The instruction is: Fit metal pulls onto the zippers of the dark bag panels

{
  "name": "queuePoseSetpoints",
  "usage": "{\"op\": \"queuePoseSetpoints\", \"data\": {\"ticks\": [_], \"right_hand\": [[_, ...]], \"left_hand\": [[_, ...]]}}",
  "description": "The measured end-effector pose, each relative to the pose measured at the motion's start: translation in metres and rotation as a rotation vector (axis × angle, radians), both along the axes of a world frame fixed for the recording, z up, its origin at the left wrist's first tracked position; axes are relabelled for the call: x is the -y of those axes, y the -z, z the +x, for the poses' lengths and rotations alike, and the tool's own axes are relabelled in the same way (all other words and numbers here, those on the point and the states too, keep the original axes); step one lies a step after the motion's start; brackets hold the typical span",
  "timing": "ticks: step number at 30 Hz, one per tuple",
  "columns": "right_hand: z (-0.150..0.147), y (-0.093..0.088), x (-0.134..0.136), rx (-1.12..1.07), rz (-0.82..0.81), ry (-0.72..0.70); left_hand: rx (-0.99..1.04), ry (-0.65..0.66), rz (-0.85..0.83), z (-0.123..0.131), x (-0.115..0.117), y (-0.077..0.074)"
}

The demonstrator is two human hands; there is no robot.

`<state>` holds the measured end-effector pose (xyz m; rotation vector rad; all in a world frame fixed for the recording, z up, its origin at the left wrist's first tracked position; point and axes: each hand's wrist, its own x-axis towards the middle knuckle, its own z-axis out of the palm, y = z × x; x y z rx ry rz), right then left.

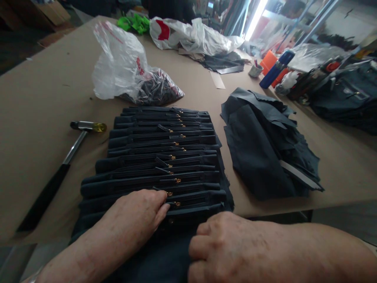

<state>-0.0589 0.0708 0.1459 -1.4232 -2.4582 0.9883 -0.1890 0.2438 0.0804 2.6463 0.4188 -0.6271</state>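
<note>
Head camera: a person is working over a fanned stack of dark zip panels [165, 157], which is lying lapped like roof tiles in the middle of a brown table [44, 98], its near end running under both hands and over the table edge. The left hand [138, 216] is lying flat on the nearest panels, fingers together and stretched out, gripping nothing, its fingertips [163, 208] resting just beside a gold zip pull [177, 204]. The right hand [224, 247] is resting at the near right corner of the stack with its fingers curled under in a loose fist; whether it is pinching cloth beneath cannot be told. A hammer [59, 169] is lying to the left of the stack, its head near the far left corner, and a plastic bag [123, 67] of small dark parts is sitting just beyond the far end. A pile of dark cloth [265, 149] is lying to the right, apart from the stack, with a blue bottle [277, 68] farther off. As a judgement, the panels are only loosely lapped, so a sideways push from the flat left hand could be dragging several out of line at once, and the overhanging near end could be sliding off the edge if the weight of the hands comes away.
</note>
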Motion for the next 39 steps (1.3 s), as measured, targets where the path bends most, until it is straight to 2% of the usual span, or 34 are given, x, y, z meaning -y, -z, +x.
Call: {"op": "queuePoseSetpoints", "data": {"ticks": [3,6,8,11,15,17,19,21,23,25,26,28,31,34,39], "right_hand": [[0.001,-0.007,0.007,0.02,-0.082,-0.043],[0.001,0.007,0.006,0.099,-0.142,0.051],[0.001,0.02,0.0,0.131,-0.166,0.113],[-0.001,0.029,-0.012,0.031,-0.166,0.034],[-0.003,0.026,-0.029,-0.149,-0.075,-0.133],[-0.001,0.025,-0.036,-0.193,-0.12,-0.145],[0.002,0.025,-0.043,-0.252,-0.21,-0.143],[0.003,0.028,-0.049,-0.297,-0.226,-0.01],[0.0,0.031,-0.052,-0.301,-0.149,0.263],[-0.006,0.034,-0.055,-0.273,-0.059,0.495],[-0.009,0.035,-0.056,-0.261,-0.023,0.55],[-0.016,0.037,-0.057,-0.246,0.026,0.567],[-0.023,0.041,-0.06,-0.252,0.049,0.55],[-0.025,0.046,-0.062,-0.319,-0.019,0.551],[-0.024,0.052,-0.06,-0.385,-0.161,0.596]], "left_hand": [[0.013,-0.015,-0.006,-0.002,0.001,0.0],[0.053,-0.077,-0.043,-0.007,0.001,-0.001],[0.101,-0.139,-0.123,-0.01,0.001,-0.004],[0.142,-0.235,-0.327,-0.013,0.002,-0.011],[0.14,-0.361,-0.588,-0.012,0.004,-0.014],[0.13,-0.471,-0.748,-0.013,0.005,-0.012],[0.111,-0.649,-0.938,-0.014,0.006,-0.01],[0.113,-0.858,-1.095,-0.015,0.007,-0.01],[0.144,-1.042,-1.169,-0.016,0.009,-0.011],[0.177,-1.155,-1.197,-0.017,0.011,-0.014],[0.189,-1.186,-1.208,-0.016,0.011,-0.015],[0.21,-1.214,-1.216,-0.016,0.013,-0.016],[0.263,-1.189,-1.154,-0.014,0.016,-0.018],[0.282,-1.127,-1.098,-0.012,0.021,-0.02],[0.12,-1.099,-0.971,-0.011,0.026,-0.024]]}}
